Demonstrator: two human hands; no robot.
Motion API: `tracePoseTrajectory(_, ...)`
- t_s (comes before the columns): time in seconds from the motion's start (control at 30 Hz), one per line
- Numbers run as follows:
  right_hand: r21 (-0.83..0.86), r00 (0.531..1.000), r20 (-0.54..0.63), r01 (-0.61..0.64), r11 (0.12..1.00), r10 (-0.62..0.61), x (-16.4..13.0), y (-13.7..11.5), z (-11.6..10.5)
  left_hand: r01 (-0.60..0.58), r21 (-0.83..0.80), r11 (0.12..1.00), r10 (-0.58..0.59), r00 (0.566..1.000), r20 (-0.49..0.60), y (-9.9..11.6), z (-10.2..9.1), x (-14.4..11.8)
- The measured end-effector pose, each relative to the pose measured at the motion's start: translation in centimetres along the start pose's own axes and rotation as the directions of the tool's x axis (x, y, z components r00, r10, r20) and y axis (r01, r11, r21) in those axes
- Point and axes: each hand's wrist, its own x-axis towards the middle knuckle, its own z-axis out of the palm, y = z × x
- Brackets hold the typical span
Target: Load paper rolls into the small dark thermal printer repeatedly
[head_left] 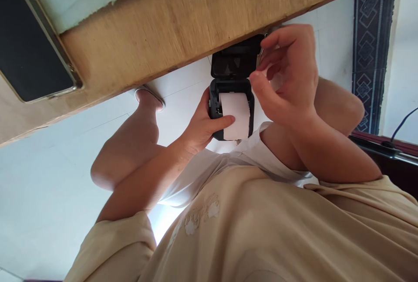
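Below the wooden table edge (183,25) | left hand (199,129) grips open black printer (230,86), thumb on paper roll (235,116) | right hand (287,73) pinches above, fingers curled, contents unclear.

Left hand (199,127) low at centre, palm side turned inward, fingers curled in a grip, thumb (224,121) stretched out flat to the right across what it grips. Left forearm bare, running down-left from the wrist to a bent elbow, short sleeve at the upper arm. Right hand (287,75) higher and to the right, fingers loosely bent, thumb and index fingertips (266,42) close together in a light pinch near the top. Right wrist flexed, forearm bare, sloping down-right to a sleeve. Hands near each other, not touching. Both knees bare below.
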Motion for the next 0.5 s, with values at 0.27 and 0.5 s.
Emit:
tracePoseTrajectory(0.27,0.083,0.996,-0.027,-0.078,0.993,0.081,0.6,-0.2,-0.8,-0.001,0.025,1.0,-0.001,0.998,0.061,0.1,0.4,-0.3)
tracePoseTrajectory(0.5,0.291,0.987,0.031,-0.157,0.944,0.155,0.8,1.0,-0.5,-0.013,0.052,0.999,0.009,0.996,0.084,-0.5,-0.2,0.1)
